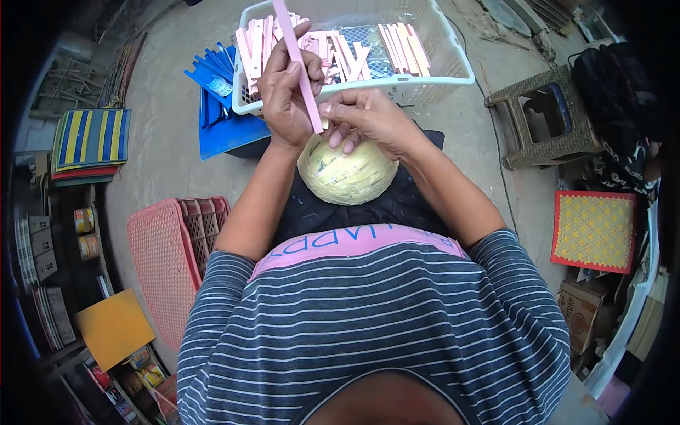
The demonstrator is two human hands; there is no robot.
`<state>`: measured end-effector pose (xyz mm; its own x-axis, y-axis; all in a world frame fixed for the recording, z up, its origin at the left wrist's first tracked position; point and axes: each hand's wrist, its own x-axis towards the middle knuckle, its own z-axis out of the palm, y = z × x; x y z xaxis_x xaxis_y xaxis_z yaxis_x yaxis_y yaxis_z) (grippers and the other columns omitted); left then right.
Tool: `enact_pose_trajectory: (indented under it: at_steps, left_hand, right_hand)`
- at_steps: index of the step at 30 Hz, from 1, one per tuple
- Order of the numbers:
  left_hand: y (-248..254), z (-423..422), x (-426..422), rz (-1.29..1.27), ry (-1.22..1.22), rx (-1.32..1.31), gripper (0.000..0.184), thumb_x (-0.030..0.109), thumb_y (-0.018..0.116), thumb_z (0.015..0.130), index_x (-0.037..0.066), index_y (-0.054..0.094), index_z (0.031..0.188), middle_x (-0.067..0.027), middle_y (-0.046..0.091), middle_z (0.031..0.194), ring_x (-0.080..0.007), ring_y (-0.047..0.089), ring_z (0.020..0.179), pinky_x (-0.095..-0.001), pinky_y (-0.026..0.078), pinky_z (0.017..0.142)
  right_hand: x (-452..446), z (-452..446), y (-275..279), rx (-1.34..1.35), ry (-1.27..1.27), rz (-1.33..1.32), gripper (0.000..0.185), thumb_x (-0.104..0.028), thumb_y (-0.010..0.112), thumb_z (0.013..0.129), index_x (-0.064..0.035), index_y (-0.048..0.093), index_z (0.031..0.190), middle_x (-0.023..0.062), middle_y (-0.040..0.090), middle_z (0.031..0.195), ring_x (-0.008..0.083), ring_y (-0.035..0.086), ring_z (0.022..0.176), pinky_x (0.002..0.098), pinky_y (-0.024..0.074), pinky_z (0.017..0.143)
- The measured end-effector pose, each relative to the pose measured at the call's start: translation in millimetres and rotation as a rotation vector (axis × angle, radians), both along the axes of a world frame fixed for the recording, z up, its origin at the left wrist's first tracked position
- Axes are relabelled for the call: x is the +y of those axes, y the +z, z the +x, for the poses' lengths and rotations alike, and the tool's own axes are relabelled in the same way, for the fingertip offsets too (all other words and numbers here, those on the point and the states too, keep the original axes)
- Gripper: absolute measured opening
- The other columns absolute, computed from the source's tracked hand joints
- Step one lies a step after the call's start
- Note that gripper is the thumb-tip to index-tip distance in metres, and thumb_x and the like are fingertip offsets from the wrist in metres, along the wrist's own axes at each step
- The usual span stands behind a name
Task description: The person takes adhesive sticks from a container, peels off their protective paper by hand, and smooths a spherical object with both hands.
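My left hand (287, 99) is closed around a long, narrow pink strip (301, 71), which stands tilted with its lower end near my right hand. My right hand (372, 120) has its thumb and fingers curled together beside that lower end. A small pale piece shows near its fingertips, but what the hand pinches is hidden. Just below both hands, a round pale-yellow ball (347, 173) wrapped in layers like tape rests on my lap. Beyond my hands stands a white plastic basket (432, 81) holding several bundles of pink strips (404, 49).
Left of the basket lie blue plastic pieces (212, 78) on a blue board (230, 134). A pink crate (163, 262) stands at my left, near a stack of striped mats (92, 138). To the right are a woven-pattern stool (542, 117) and a red-edged yellow mat (593, 230).
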<state>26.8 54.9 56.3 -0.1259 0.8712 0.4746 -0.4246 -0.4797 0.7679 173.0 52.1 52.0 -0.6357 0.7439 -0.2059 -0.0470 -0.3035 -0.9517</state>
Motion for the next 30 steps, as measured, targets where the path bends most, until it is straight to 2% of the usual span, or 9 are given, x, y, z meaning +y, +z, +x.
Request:
enact_pose_trajectory:
  at_steps: [9,12,13,16,17,20,21,25,30]
  left_hand:
    - [4.0,11.9,1.8,0.128,0.14,0.268,0.054,0.023,0.051,0.082,-0.007,0.046,0.128,-0.0049,0.053,0.077,-0.0107,0.048,0.067,-0.0244,0.04,0.062]
    - [0.4,12.1,6.5,0.152,0.218,0.436,0.053,0.024,0.052,0.082,-0.007,0.048,0.126,-0.0066,0.056,0.082,-0.0139,0.052,0.073,-0.0284,0.044,0.066]
    - [-0.2,12.1,6.5,0.158,0.25,0.498,0.046,0.023,0.053,0.083,-0.004,0.052,0.12,-0.0106,0.059,0.087,-0.0194,0.056,0.077,-0.0323,0.045,0.069]
    - [6.7,15.2,2.7,0.254,0.365,0.78,0.038,0.022,0.053,0.085,-0.002,0.054,0.113,-0.0139,0.058,0.086,-0.0242,0.057,0.075,-0.0348,0.045,0.068]
    - [9.5,15.0,0.5,0.27,0.365,0.892,0.03,0.02,0.055,0.085,-0.002,0.054,0.106,-0.0168,0.056,0.086,-0.0302,0.057,0.074,-0.0377,0.045,0.067]
    - [10.4,14.6,-10.0,0.217,0.345,1.142,0.029,0.018,0.056,0.085,-0.002,0.053,0.105,-0.018,0.053,0.085,-0.0337,0.056,0.074,-0.0411,0.045,0.066]
    - [11.4,16.0,-13.2,0.221,0.349,1.173,0.027,0.019,0.056,0.085,-0.002,0.053,0.102,-0.0199,0.054,0.086,-0.0379,0.057,0.076,-0.0444,0.045,0.065]
    - [12.9,12.3,-21.0,0.07,0.312,1.439,0.028,0.026,0.056,0.088,-0.001,0.051,0.093,-0.0203,0.055,0.086,-0.0399,0.058,0.077,-0.0477,0.044,0.065]
    - [20.1,10.9,-23.9,0.021,0.154,1.592,0.027,0.026,0.054,0.089,-0.001,0.05,0.093,-0.0211,0.055,0.085,-0.0414,0.058,0.076,-0.0494,0.043,0.066]
  right_hand:
    - [3.5,9.4,13.4,-0.059,-0.035,0.022,0.022,-0.009,0.064,0.084,0.0073,0.061,0.099,0.01,0.065,0.078,0.0131,0.065,0.062,0.0207,0.0537,0.054]
    - [8.6,14.6,14.7,-0.078,-0.035,0.104,0.021,-0.006,0.063,0.083,0.0079,0.061,0.098,0.0099,0.065,0.077,0.0133,0.065,0.062,0.0218,0.0542,0.057]
    - [10.5,15.6,13.0,-0.076,-0.041,0.134,0.021,-0.006,0.063,0.083,0.0077,0.061,0.098,0.0096,0.065,0.077,0.0131,0.065,0.062,0.0222,0.0542,0.058]
    - [16.0,19.8,10.9,-0.067,-0.074,0.206,0.017,-0.003,0.062,0.081,0.0075,0.063,0.094,0.009,0.065,0.074,0.0126,0.064,0.062,0.0236,0.0544,0.058]
    - [18.0,21.6,10.3,-0.065,-0.088,0.229,0.015,-0.002,0.062,0.081,0.0082,0.063,0.093,0.0097,0.065,0.074,0.013,0.064,0.061,0.024,0.0547,0.057]
    - [21.7,27.3,10.4,-0.081,-0.111,0.276,0.014,0.0,0.06,0.081,0.0086,0.063,0.092,0.0096,0.065,0.075,0.0124,0.063,0.061,0.0241,0.0545,0.057]
    - [23.2,29.5,9.7,-0.081,-0.115,0.274,0.015,-0.001,0.06,0.081,0.0074,0.064,0.093,0.0086,0.065,0.075,0.0113,0.063,0.062,0.0231,0.0538,0.058]
    - [25.5,37.1,7.7,-0.094,-0.133,0.279,0.016,-0.001,0.06,0.081,0.0066,0.064,0.095,0.0073,0.065,0.076,0.01,0.062,0.062,0.0216,0.0527,0.058]
    - [26.0,43.6,2.5,-0.108,-0.157,0.293,0.017,0.0,0.061,0.08,0.0071,0.064,0.095,0.008,0.066,0.077,0.0104,0.062,0.061,0.0223,0.0528,0.058]
